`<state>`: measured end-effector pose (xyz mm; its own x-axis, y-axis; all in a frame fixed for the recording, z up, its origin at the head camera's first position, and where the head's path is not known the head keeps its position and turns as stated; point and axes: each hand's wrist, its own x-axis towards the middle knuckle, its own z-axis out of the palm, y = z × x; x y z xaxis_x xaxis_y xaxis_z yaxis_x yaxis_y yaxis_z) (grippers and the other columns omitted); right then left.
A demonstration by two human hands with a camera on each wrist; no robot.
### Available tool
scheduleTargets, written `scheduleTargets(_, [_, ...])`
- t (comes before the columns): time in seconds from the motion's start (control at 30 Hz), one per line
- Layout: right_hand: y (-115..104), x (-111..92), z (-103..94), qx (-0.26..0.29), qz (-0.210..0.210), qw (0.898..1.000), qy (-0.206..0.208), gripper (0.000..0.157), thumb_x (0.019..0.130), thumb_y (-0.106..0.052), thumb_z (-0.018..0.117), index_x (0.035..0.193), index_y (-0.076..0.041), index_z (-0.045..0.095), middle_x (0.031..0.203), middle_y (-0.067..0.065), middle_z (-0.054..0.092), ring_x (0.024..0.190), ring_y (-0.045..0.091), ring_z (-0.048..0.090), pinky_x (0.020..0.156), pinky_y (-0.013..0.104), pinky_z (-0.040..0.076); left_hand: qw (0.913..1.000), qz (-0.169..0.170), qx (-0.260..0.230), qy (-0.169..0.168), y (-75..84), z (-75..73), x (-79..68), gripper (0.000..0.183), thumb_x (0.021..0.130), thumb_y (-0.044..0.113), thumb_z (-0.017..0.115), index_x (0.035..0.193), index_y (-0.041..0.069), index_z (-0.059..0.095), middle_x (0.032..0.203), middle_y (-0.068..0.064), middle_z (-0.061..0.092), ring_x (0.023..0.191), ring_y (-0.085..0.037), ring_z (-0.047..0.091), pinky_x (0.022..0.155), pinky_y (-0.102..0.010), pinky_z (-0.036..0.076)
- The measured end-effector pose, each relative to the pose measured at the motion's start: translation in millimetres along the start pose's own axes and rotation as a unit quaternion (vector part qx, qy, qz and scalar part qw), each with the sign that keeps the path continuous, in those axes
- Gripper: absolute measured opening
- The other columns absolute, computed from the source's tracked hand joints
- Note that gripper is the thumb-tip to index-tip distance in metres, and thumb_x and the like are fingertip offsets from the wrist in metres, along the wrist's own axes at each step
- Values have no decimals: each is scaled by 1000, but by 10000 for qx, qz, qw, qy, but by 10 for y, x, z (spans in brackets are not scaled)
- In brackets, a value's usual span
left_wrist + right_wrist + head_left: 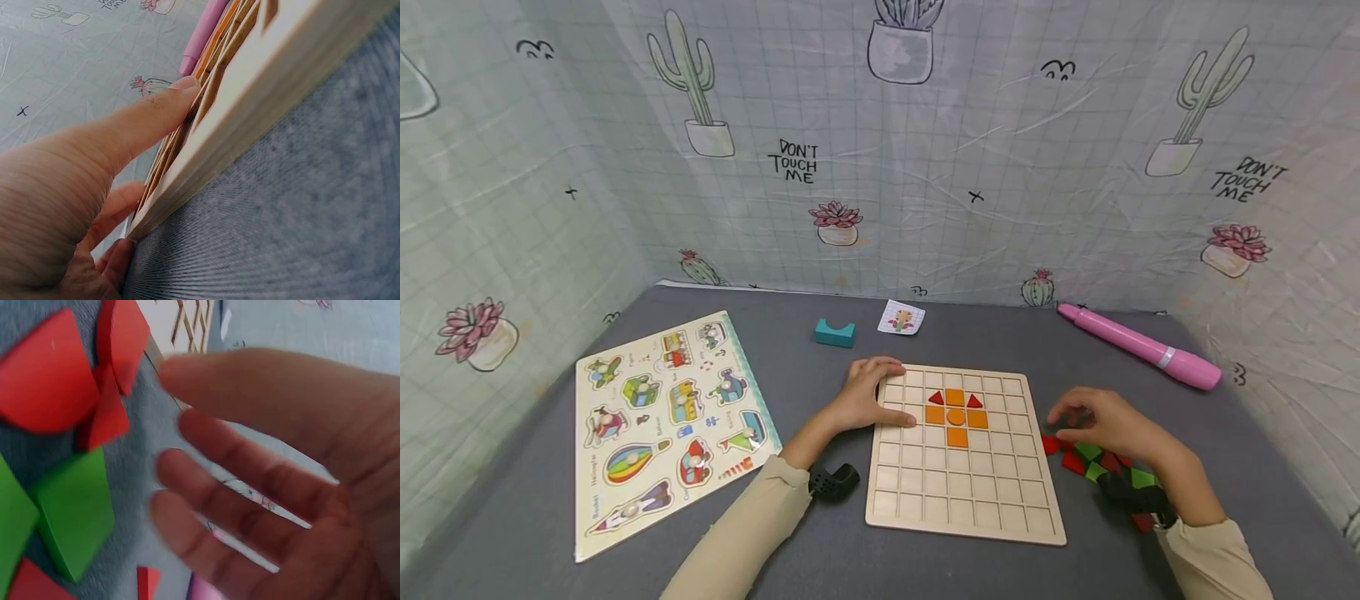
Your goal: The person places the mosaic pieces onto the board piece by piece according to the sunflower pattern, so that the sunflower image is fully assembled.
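Observation:
A square wooden grid board lies on the table. Near its top sit orange squares, an orange disc and two red triangles. My left hand holds the board's far left corner, thumb laid over the grid and fingers round the edge. To the right of the board, my right hand hovers beside red pieces and green pieces. Its fingers are loosely bent, apart from the thumb, with nothing between them in the right wrist view.
At left lies a vehicle picture puzzle. Behind the board are a teal arched block and a small picture card. A pink pen-shaped object lies at back right. Patterned cloth walls the table's back and sides.

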<state>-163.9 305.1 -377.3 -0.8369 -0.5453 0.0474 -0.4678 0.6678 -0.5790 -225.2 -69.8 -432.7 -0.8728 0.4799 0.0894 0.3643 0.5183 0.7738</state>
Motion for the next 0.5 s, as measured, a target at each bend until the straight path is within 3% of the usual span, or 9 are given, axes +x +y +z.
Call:
scheduleTargets(0.23, [74, -24, -25, 113, 2, 9990, -422, 13, 81, -5, 78, 90, -10, 69, 89, 0, 62, 74, 3, 53, 64, 25, 49, 10000, -35, -5, -18, -3, -4, 7, 73, 70, 27, 88, 133, 4, 57, 144, -11, 43, 132, -33, 24, 106, -52, 27])
scheduleTargets(0.5, [95, -24, -19, 250, 88, 9985, -489, 9, 84, -4, 74, 88, -9, 68, 87, 3, 65, 69, 2, 55, 60, 25, 49, 10000, -22, -20, -19, -6, -2, 16, 73, 70, 27, 88, 132, 4, 57, 144, -10, 43, 131, -32, 24, 106, -51, 27])
